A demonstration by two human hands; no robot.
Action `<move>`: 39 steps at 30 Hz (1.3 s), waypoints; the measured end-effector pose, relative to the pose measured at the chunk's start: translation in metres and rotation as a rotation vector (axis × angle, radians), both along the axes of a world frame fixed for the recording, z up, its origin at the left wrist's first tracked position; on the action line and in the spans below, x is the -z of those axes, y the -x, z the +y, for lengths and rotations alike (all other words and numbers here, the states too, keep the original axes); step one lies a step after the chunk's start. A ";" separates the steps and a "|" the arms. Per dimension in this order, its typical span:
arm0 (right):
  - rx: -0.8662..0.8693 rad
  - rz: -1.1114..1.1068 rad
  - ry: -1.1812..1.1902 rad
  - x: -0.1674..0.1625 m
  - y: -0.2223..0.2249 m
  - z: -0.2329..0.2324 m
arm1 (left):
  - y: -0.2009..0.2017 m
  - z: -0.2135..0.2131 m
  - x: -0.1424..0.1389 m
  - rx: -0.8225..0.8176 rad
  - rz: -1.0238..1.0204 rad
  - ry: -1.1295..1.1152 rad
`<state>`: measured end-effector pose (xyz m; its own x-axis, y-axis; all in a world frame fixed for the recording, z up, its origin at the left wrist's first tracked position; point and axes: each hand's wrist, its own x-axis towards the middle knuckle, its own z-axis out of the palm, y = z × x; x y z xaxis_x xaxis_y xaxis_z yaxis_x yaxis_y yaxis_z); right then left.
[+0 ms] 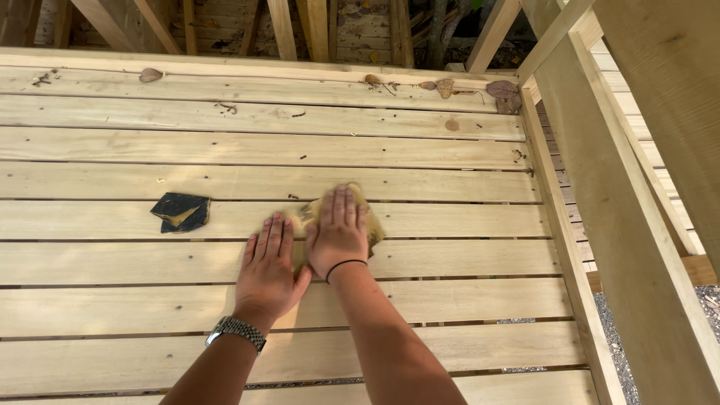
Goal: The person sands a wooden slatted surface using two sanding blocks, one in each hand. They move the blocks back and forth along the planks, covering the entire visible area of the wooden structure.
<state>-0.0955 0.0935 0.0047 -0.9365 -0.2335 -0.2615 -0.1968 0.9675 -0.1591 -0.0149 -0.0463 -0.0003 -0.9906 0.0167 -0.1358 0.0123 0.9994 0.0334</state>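
Sanding the pale deck boards by hand

Left hand (268, 264) lies flat and spread on a plank (450, 259); just beside it the right hand (337, 234) presses open-palmed on a tan sandpaper sheet (373, 225). A folded dark sandpaper piece (181, 211) sits left; dry leaves (504, 95) beyond. Rubbing looks under way; steady pressure along the grain seems needed.
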 end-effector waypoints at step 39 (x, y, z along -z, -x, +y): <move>0.213 0.039 -0.103 0.032 0.076 0.121 | -0.001 -0.002 0.015 0.045 0.174 -0.036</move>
<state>-0.1719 0.2145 -0.0271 -0.9717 -0.0035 -0.2361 0.0093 0.9985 -0.0532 -0.0139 -0.0487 -0.0150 -0.9972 0.0637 0.0394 0.0661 0.9958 0.0626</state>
